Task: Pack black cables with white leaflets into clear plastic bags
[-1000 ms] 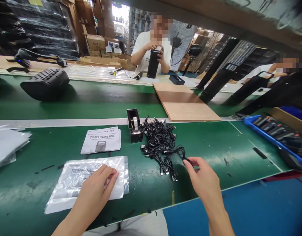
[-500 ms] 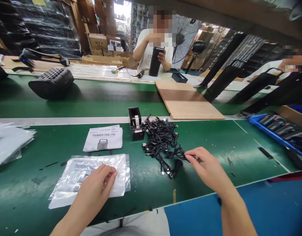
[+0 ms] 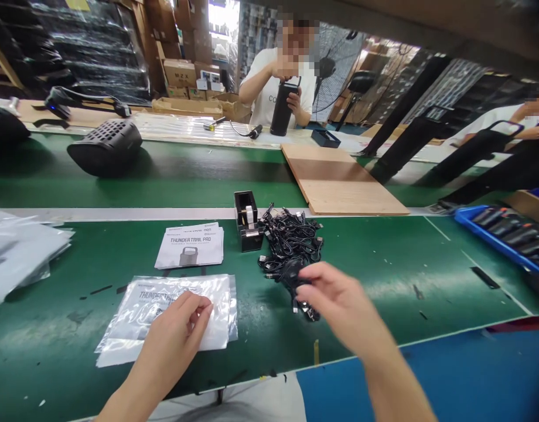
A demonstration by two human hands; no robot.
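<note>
My left hand [image 3: 179,325] rests over a stack of clear plastic bags [image 3: 221,337] with printed booklets inside. Its thumb and fingertips are pressed together, and whatever may lie between them is hidden. Just at the lower right of a tangled pile of black USB cables [image 3: 291,234] is my right hand [image 3: 335,299], thumb and forefinger apart. Its fingertips are beside the bundled cables, partly covering them. Loose "Thunder Trail Pro" booklets [image 3: 190,249] lie behind the bags. A black tape dispenser [image 3: 248,223] stands between the booklets and the cables.
More plastic bags [image 3: 23,252] lie at the left. Beyond a pale strip are a black perforated speaker shell [image 3: 105,149] and a wooden board [image 3: 340,181]. A blue tray [image 3: 467,220] of dark parts sits right. Across the table, a person [image 3: 269,88] holds a black cylindrical speaker [image 3: 283,111].
My right hand has moved left from the pile's right side, and its pinched fingers have parted, letting go of a cable bundle. My left hand stays over the bags. The view has shifted slightly.
</note>
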